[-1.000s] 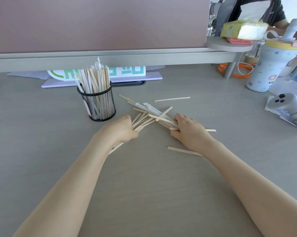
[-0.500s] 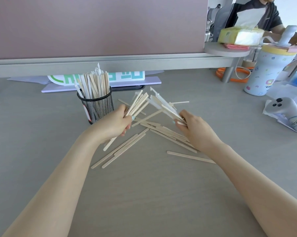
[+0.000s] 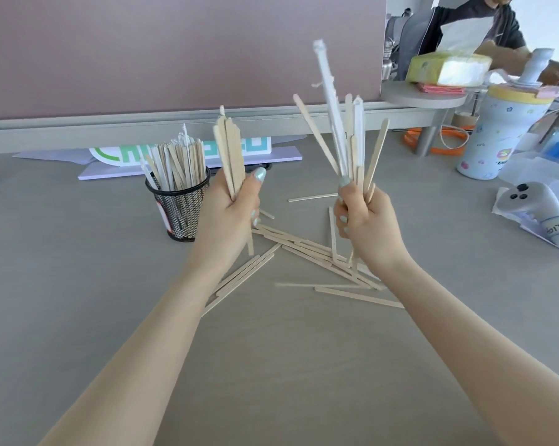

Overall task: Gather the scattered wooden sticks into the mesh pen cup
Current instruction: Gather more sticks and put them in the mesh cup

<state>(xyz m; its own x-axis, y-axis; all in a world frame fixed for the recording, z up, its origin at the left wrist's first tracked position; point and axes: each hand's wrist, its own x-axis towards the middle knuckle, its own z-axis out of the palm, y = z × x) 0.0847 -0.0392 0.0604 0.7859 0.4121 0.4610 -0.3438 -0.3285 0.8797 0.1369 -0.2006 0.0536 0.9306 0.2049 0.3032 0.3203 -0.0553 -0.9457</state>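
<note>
You've lifted both fists off the desk — your left hand [image 3: 230, 214] now holds its tight bundle [image 3: 229, 156] upright at frame centre, your right hand [image 3: 365, 220] a fanned bunch [image 3: 342, 136] raised higher — leaving fewer loose sticks [image 3: 304, 252] scattered below.

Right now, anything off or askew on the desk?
Yes. The right hand's bundle splays like a fan and includes white paper-wrapped pieces, unlike the left hand's tidy bundle. Loose sticks lie crisscrossed beside the mesh cup.
</note>
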